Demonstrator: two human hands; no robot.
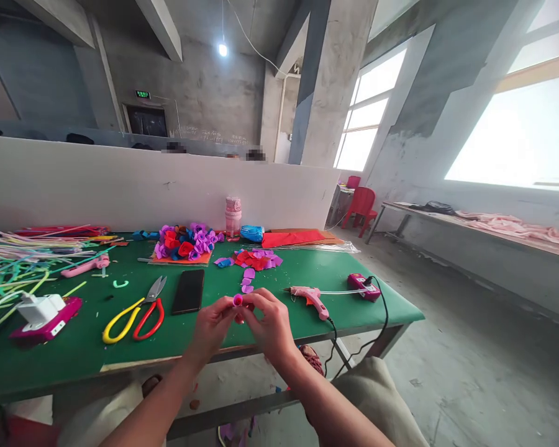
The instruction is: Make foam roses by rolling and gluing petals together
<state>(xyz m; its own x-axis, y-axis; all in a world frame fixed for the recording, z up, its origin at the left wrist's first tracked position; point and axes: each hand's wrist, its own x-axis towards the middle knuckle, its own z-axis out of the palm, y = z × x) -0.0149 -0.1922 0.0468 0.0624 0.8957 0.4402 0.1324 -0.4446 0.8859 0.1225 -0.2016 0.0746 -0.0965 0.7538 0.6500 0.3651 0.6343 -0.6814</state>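
Note:
Both hands meet over the front edge of the green table, holding one small purple piece with a red centre between their fingertips. My left hand pinches it from the left, and my right hand from the right. Just beyond the fingers lie loose purple petals, with a pile of red and purple pieces behind them. To the right of my right hand rests a pink glue gun. A black phone lies to the left of my left hand.
On the green table are scissors, finished purple and red flowers, a pink bottle, coloured stems, and power strips at left and right. A white partition stands behind. The glue gun's cord hangs over the front edge.

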